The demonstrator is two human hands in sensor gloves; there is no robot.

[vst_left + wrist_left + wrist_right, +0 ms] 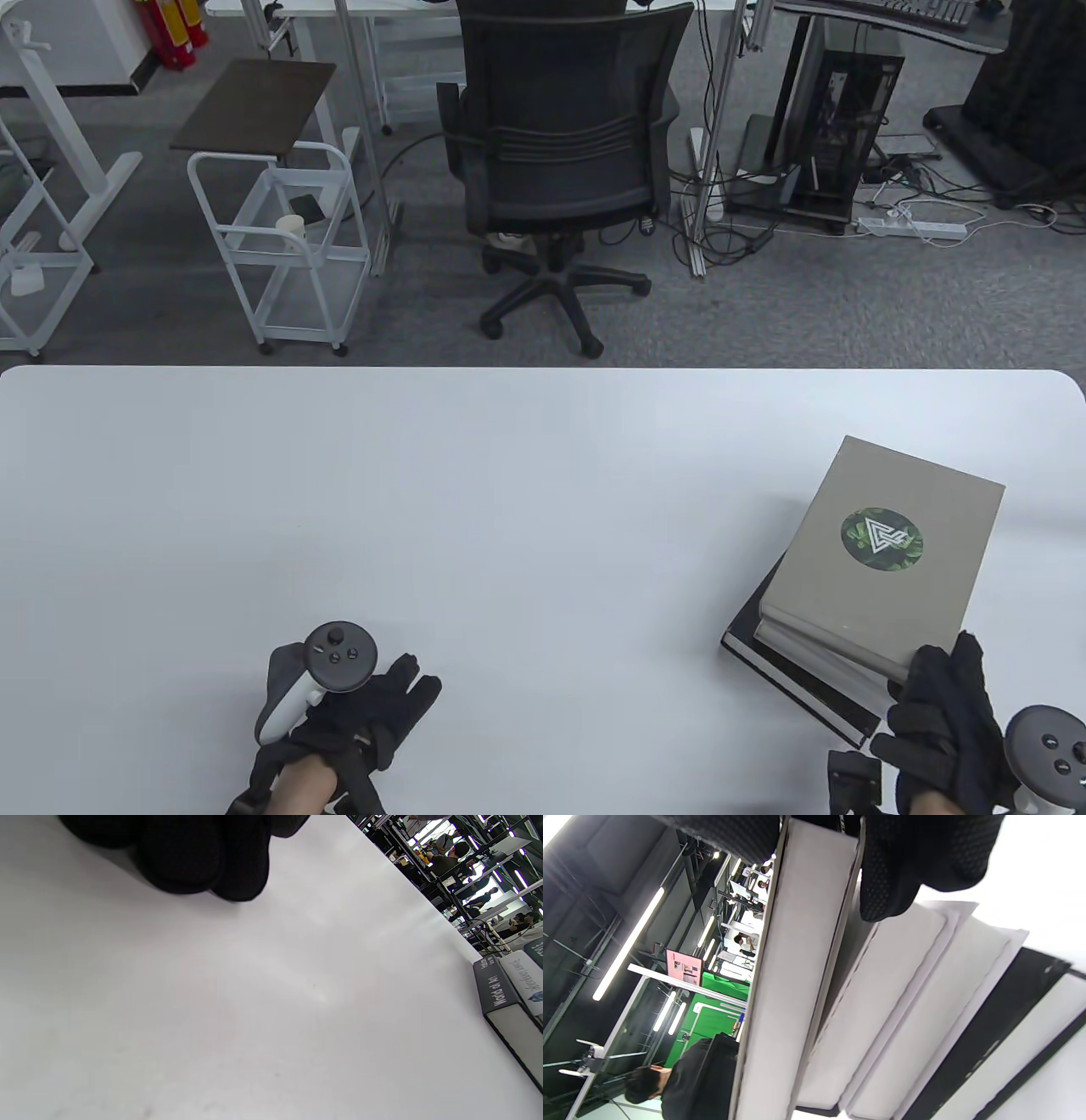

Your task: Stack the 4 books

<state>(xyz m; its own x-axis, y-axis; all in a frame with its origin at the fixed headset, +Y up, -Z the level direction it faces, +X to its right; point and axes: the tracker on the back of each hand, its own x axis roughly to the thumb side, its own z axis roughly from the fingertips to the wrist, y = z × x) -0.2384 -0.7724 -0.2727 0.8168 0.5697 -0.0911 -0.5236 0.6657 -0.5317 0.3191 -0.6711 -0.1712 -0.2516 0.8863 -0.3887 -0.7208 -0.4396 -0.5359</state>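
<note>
Several books lie in one stack at the table's right. The top one is a grey book (pixel 882 543) with a round green emblem; a black book (pixel 797 671) lies at the bottom. My right hand (pixel 942 671) grips the grey book's near corner. In the right wrist view its fingers (pixel 903 866) pinch that book (pixel 793 984) from both sides, its near edge raised a little above two white books (pixel 882 1018) and the black one (pixel 1022 1027). My left hand (pixel 399 696) rests on the table at the lower left and holds nothing; its fingertips (pixel 191 857) touch the tabletop.
The white table (pixel 509 509) stretches between my hands. The left wrist view shows the stack's spines, the black "World of Art" one (pixel 496 988) lowest. A black office chair (pixel 560 153) and a white cart (pixel 280 229) stand beyond the far edge.
</note>
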